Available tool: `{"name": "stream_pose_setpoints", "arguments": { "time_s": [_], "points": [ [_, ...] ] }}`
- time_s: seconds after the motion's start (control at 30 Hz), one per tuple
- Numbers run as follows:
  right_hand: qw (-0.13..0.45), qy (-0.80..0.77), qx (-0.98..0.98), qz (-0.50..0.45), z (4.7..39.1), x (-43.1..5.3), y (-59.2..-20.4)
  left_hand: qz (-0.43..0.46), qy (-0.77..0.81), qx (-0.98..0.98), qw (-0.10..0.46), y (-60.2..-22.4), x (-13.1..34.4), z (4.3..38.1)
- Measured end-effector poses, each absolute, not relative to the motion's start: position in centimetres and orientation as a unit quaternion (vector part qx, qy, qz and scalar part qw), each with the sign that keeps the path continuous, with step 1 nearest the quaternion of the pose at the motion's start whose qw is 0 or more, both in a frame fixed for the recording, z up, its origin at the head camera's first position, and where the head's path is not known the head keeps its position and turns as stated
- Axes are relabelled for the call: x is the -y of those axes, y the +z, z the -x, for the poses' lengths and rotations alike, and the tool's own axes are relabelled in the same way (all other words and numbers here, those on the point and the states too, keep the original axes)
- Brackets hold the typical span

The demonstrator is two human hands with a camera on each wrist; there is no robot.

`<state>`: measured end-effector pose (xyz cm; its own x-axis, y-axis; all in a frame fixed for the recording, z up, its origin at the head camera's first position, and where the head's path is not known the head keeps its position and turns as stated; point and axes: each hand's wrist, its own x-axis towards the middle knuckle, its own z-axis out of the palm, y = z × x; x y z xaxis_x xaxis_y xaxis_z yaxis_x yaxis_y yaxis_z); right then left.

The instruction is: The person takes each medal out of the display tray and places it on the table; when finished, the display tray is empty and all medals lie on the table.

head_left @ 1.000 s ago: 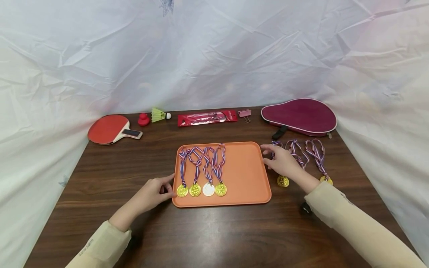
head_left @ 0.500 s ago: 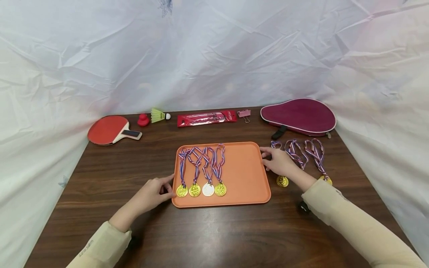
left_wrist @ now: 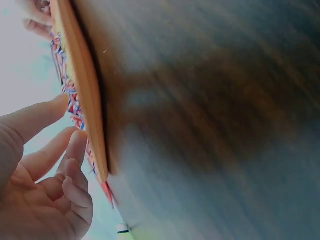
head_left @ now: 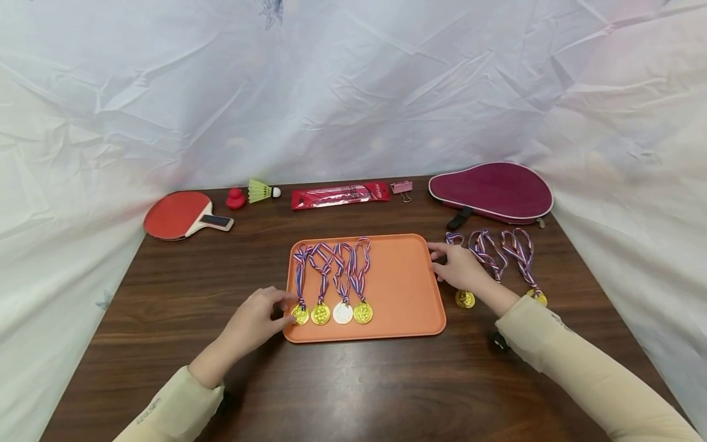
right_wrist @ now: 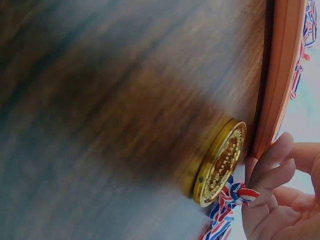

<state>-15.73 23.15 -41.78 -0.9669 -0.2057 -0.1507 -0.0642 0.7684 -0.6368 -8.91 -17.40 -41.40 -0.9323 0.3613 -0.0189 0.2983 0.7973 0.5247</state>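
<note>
In the head view, an orange tray (head_left: 409, 288) holds a row of medals on striped ribbons: gold ones such as the leftmost gold medal (head_left: 301, 315), and a silver medal (head_left: 343, 313). My left hand (head_left: 256, 322) reaches over the tray's left rim, thumb and forefinger apart beside the leftmost medal and its ribbon. The left wrist view shows these fingertips just above the rim, with a gap between them. At the tray's right edge my right hand (head_left: 461, 267) rests its fingertips by the rim, spread and relaxed. A gold medal (right_wrist: 222, 165) lies below that hand, its ribbon partly hidden.
Another gold medal (head_left: 537, 297) and striped ribbons (head_left: 488, 252) lie right of the tray. Along the back are a table tennis bat (head_left: 178, 215), red rubber duck (head_left: 235, 198), shuttlecock (head_left: 264, 191), red packet (head_left: 340, 195), binder clip (head_left: 401, 189) and maroon bat case (head_left: 491, 190).
My left hand has come off the tray's left rim and moved slightly right and inward, over the leftmost medal. The right hand stays at the right rim; the tray is almost still.
</note>
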Motion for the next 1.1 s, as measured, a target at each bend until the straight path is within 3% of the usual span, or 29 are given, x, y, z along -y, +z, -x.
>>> {"name": "stream_pose_setpoints", "arguments": {
  "time_s": [0.5,1.1],
  "points": [
    [0.116,-0.341,-0.931,0.065,15.7,-23.0,-41.6,-0.129,0.195,-0.971,0.049,-41.8,16.1,9.3],
    [0.125,-0.356,-0.924,0.063,16.0,-23.2,-41.9,-0.104,0.201,-0.970,0.086,-41.6,16.0,9.5]
  ]
}}
